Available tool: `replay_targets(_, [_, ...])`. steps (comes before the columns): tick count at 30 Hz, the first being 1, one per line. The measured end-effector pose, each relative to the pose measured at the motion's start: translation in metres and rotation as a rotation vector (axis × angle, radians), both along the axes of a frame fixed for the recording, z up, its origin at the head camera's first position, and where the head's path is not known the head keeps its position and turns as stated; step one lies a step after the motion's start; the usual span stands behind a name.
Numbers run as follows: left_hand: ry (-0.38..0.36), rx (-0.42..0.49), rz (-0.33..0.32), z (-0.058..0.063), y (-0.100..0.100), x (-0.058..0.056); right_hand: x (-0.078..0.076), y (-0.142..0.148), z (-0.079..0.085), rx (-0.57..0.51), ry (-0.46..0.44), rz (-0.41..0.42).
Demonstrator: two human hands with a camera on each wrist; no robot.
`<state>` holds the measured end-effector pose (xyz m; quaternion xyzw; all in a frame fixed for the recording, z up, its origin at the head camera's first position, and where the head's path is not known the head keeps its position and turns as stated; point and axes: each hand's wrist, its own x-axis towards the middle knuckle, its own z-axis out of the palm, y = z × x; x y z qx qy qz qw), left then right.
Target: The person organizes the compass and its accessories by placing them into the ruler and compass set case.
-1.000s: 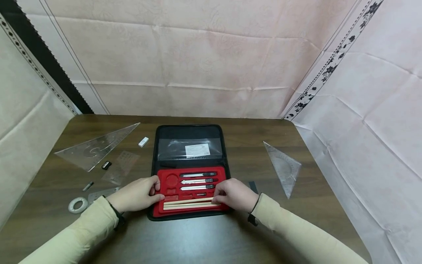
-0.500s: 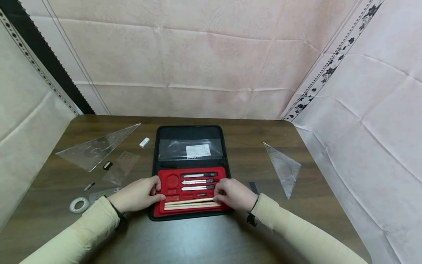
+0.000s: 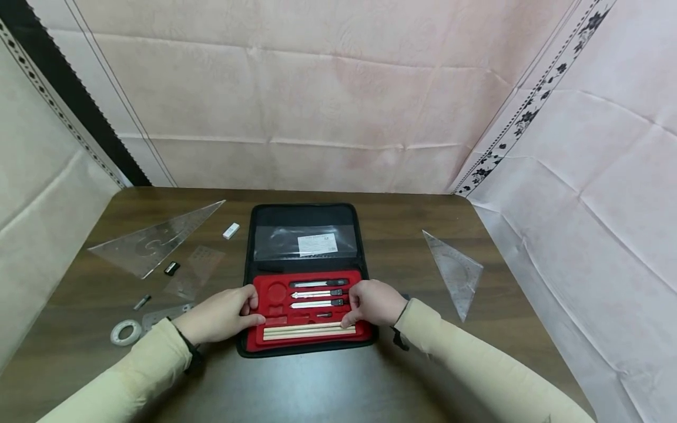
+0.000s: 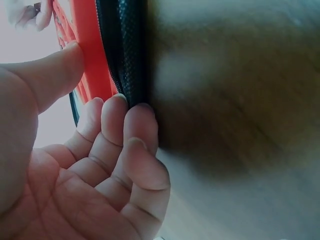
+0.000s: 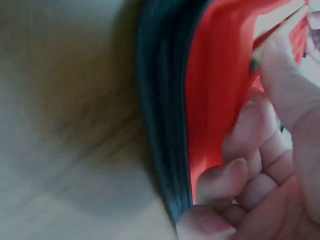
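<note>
A black zip case (image 3: 305, 212) lies unfolded on the table, with a red moulded tray (image 3: 254, 341) in its near half. Several pale pencils (image 3: 309, 333) lie side by side in the tray's front slot. With thumb on the tray and fingers against the zip edge (image 4: 112, 70), my left hand (image 3: 219, 316) grips the case's left side. My right hand (image 3: 376, 304) is at the tray's right side; its thumb (image 5: 280, 55) touches the end of one pencil (image 5: 287, 27), the other fingers bent and apart from it. Compasses (image 3: 317, 294) lie in slots behind.
Leftward lie a large set square (image 3: 153, 241), a clear stencil (image 3: 195, 273), a black sharpener (image 3: 171, 268), a small tube (image 3: 141, 302), a tape roll (image 3: 125, 332) and a white eraser (image 3: 231, 231). Another set square (image 3: 455, 273) lies on the right.
The pencil whose right end my right hand pinched has gone down level beside the others. My right thumb and forefinger have spread apart. The left hand keeps its hold on the case.
</note>
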<state>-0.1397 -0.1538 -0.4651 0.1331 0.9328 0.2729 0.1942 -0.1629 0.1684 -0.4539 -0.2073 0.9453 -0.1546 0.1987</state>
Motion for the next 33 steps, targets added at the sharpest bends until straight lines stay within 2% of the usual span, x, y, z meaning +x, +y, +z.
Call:
replay_targets(7, [-0.002,-0.008,-0.011,-0.001,0.002,-0.002,0.001,-0.009,0.004,0.139,0.059,-0.013])
replay_targets(12, [0.012,-0.024,-0.020,0.000,-0.002,-0.003,0.003,-0.015,0.006,0.117,0.061,-0.013])
replay_targets(19, [0.007,-0.049,-0.028,-0.002,-0.002,-0.006,-0.001,-0.014,0.004,0.064,-0.009,0.054])
replay_targets(27, [-0.019,-0.090,-0.019,-0.001,0.006,-0.007,-0.002,-0.017,0.007,0.139,-0.009,0.053])
replay_targets(33, [-0.025,-0.135,-0.037,0.001,0.009,-0.006,-0.003,-0.022,0.007,0.204,0.004,0.060])
